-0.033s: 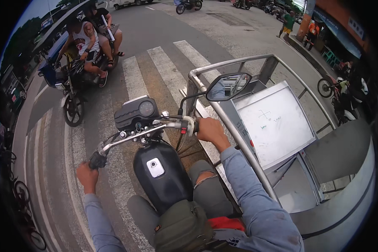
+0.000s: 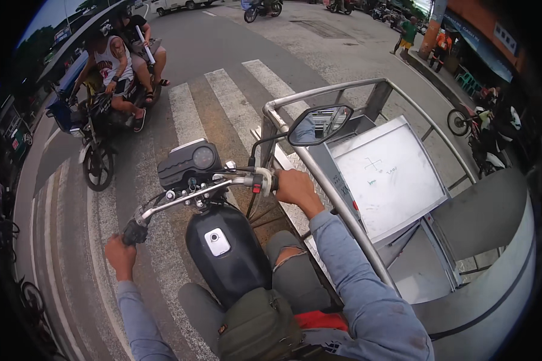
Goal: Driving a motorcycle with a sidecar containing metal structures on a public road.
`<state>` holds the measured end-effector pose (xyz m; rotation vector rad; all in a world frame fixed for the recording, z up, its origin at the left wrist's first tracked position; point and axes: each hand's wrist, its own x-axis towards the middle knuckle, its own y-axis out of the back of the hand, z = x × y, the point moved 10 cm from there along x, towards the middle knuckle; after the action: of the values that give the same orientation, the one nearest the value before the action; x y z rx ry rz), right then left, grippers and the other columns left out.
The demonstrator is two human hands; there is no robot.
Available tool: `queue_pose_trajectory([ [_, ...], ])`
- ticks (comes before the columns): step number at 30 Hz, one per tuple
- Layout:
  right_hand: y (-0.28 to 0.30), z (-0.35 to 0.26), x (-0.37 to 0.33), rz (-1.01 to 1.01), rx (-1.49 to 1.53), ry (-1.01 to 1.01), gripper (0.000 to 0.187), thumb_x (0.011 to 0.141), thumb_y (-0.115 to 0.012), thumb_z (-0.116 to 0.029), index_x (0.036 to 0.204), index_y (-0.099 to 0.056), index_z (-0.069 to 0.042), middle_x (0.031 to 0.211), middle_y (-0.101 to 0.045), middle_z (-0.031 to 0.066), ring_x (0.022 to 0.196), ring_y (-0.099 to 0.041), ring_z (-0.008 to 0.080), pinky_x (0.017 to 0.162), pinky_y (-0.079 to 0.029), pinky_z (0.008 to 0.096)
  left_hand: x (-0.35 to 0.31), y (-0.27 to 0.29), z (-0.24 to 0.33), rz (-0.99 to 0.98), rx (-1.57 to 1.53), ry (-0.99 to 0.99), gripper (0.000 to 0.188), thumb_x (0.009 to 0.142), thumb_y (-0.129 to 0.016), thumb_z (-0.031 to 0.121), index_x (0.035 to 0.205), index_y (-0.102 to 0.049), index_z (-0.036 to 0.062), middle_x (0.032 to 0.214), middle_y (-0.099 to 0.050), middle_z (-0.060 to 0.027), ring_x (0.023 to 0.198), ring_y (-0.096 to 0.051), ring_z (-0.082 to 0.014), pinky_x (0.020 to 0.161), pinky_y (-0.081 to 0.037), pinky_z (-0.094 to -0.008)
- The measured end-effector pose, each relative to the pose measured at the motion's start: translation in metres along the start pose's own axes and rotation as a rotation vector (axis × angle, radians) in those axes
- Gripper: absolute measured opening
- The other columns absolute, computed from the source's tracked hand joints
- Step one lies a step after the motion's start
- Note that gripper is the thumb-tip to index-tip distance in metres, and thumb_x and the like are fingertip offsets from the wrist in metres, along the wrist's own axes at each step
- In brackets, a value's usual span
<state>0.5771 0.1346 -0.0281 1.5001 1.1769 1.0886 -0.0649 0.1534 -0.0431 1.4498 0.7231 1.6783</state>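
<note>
I sit astride a motorcycle with a black fuel tank (image 2: pixel 227 265) and a silver filler cap plate. My left hand (image 2: pixel 121 256) is wrapped round the left end of the handlebar (image 2: pixel 177 201), next to its black switch housing. Around the right grip, beside a red switch, closes my right hand (image 2: pixel 297 191). An instrument cluster (image 2: pixel 188 161) sits ahead of the bar. The mirror (image 2: pixel 320 126) stands over the metal rail of the sidecar (image 2: pixel 367 224), which carries a white panel (image 2: pixel 390 180) with faint marker drawings. A dark green bag (image 2: pixel 259 328) rests at my lap.
At the left, another motorcycle (image 2: pixel 99 159) with two riders stands close by on the striped crossing (image 2: pixel 183 111). Farther off are a motorcycle (image 2: pixel 262 11) and a white vehicle (image 2: pixel 177 5). On the right, people stand by an orange pillar (image 2: pixel 433 27) and parked motorcycles (image 2: pixel 491 135).
The view has shifted slightly, so my motorcycle and sidecar sit a little farther left in it. The neighbouring motorcycle appears slightly lower and farther left. Both hands keep their hold.
</note>
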Motion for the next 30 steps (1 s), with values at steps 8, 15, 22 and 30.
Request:
queue_pose_trajectory([
  [8, -0.015, 0.005, -0.003, 0.023, -0.022, -0.005, 0.037, 0.087, -0.086, -0.023, 0.121, -0.082, -0.007, 0.110, -0.088, 0.0215, 0.108, -0.087, 0.0436, 0.094, -0.068, 0.0571, 0.013, -0.020, 0.005, -0.003, 0.048, 0.030, 0.020, 0.080, -0.086, 0.011, 0.099, -0.090, 0.0051, 0.101, -0.079, -0.0218, 0.099, -0.079, -0.0469, 0.088, -0.061, -0.0601],
  [15, -0.003, 0.001, -0.007, 0.076, -0.042, 0.009, 0.036, 0.086, -0.086, -0.024, 0.118, -0.081, -0.008, 0.104, -0.087, 0.0197, 0.101, -0.087, 0.0420, 0.088, -0.069, 0.0571, 0.005, 0.006, 0.011, 0.070, 0.005, -0.044, 0.024, 0.077, -0.083, 0.012, 0.099, -0.090, 0.0063, 0.100, -0.078, -0.0202, 0.101, -0.077, -0.0477, 0.094, -0.062, -0.0591],
  [22, -0.008, 0.004, -0.005, 0.100, -0.012, 0.030, 0.038, 0.083, -0.084, -0.021, 0.119, -0.082, -0.009, 0.103, -0.087, 0.0223, 0.101, -0.086, 0.0445, 0.089, -0.067, 0.0585, 0.006, -0.005, 0.008, 0.082, -0.008, -0.060, 0.019, 0.074, -0.080, 0.012, 0.089, -0.085, 0.0020, 0.097, -0.077, -0.0224, 0.097, -0.076, -0.0499, 0.087, -0.057, -0.0618],
  [30, -0.007, 0.006, -0.003, 0.116, -0.001, 0.049, 0.038, 0.083, -0.085, -0.023, 0.117, -0.082, -0.007, 0.100, -0.086, 0.0236, 0.100, -0.085, 0.0467, 0.089, -0.066, 0.0602, 0.001, -0.012, 0.006, 0.072, 0.073, -0.002, 0.018, 0.075, -0.084, 0.012, 0.091, -0.086, 0.0032, 0.098, -0.078, -0.0212, 0.095, -0.077, -0.0504, 0.086, -0.059, -0.0613],
])
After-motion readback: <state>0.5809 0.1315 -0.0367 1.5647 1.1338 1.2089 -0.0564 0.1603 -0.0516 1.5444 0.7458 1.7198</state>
